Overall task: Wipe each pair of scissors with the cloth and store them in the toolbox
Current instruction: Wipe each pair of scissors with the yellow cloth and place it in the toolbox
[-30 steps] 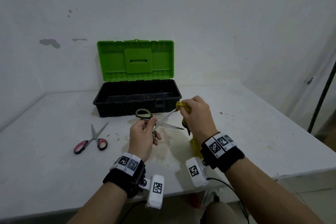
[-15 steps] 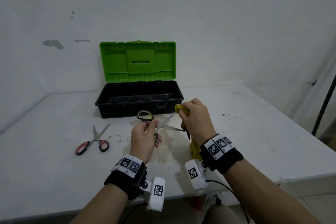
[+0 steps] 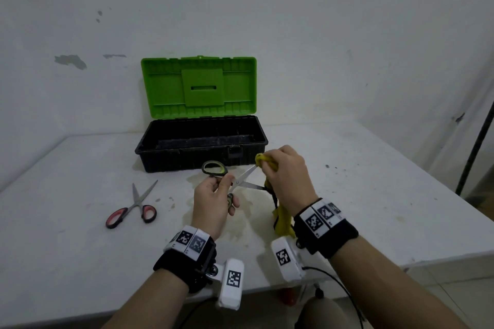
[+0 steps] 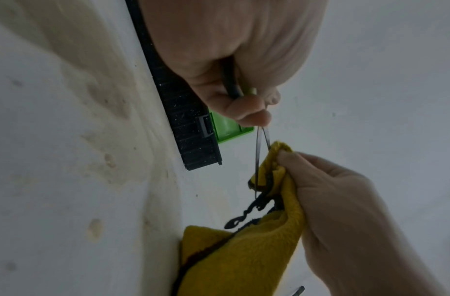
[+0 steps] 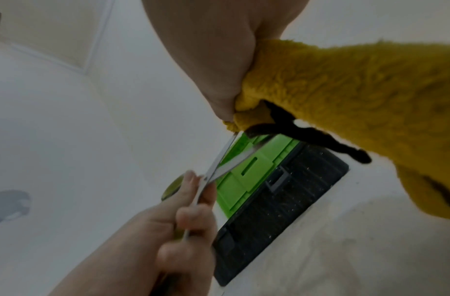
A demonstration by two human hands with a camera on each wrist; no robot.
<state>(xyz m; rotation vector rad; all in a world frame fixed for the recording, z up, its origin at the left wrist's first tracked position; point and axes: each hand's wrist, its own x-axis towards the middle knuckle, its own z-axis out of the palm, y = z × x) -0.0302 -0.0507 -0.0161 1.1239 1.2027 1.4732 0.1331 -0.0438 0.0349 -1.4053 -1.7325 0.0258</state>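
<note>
Left hand (image 3: 213,203): gripping the handles of the green-handled scissors (image 3: 235,181), holding them above the white table (image 3: 80,262) with blades spread apart.

Right hand (image 3: 287,179): fingers closing round the yellow cloth (image 3: 282,222), pinching a fold of it over the tip of the upper blade; the rest of the cloth is hanging down to the tabletop.

Red-handled scissors (image 3: 132,208): lying on the table, well left of the hands, partly spread.

Toolbox (image 3: 200,147): sitting behind the hands, black base, green lid (image 3: 199,87) standing upright.

Dim, flat light; blurry wrist views
</note>
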